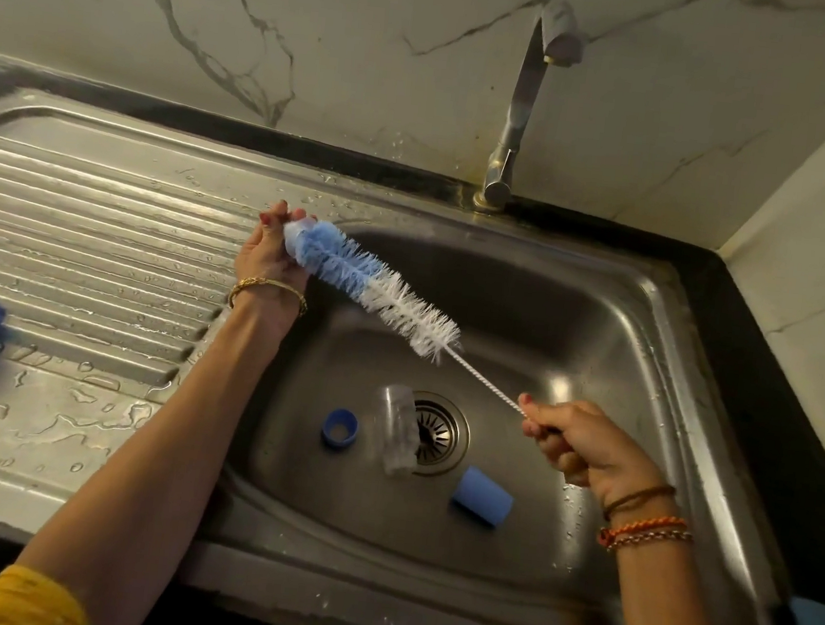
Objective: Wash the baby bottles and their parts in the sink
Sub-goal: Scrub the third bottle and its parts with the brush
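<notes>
Brush (377, 290) handle in right hand (584, 447) grip; left hand (271, 256) grips small part at tip.

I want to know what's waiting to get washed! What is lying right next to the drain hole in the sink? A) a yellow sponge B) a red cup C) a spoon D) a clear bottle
D: a clear bottle lies on its side at the drain, with a blue ring and a blue cap nearby.
</notes>
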A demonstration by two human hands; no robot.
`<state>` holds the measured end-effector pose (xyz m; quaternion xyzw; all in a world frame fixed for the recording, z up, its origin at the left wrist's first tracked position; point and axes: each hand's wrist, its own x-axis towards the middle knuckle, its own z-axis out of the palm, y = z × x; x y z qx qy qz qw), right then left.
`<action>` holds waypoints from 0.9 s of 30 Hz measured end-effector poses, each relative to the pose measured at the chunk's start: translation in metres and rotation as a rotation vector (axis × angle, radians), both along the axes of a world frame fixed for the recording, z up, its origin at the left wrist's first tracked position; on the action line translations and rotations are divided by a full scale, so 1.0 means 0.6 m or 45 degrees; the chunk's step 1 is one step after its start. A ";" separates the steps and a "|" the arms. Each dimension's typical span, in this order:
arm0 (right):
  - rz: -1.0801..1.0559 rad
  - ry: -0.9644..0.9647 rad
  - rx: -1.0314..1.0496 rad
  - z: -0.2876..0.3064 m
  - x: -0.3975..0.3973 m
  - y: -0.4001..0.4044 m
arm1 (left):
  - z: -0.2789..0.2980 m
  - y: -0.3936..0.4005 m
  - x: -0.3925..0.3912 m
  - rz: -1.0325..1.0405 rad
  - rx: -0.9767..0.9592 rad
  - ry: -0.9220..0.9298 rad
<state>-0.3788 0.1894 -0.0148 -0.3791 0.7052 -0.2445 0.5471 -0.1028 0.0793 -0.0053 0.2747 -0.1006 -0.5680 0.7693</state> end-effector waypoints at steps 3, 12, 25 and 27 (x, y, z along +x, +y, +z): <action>0.021 0.298 -0.431 -0.017 0.010 0.000 | -0.001 -0.003 0.000 -0.023 0.185 -0.142; -0.013 1.111 -1.159 -0.018 0.022 0.005 | -0.013 -0.013 0.021 -0.060 0.638 -0.575; 0.170 -0.218 0.094 0.004 0.005 -0.001 | -0.005 0.009 0.016 -0.147 -0.172 -0.128; 0.159 -0.199 0.149 0.005 -0.002 -0.002 | 0.001 0.014 0.012 -0.184 -0.234 -0.059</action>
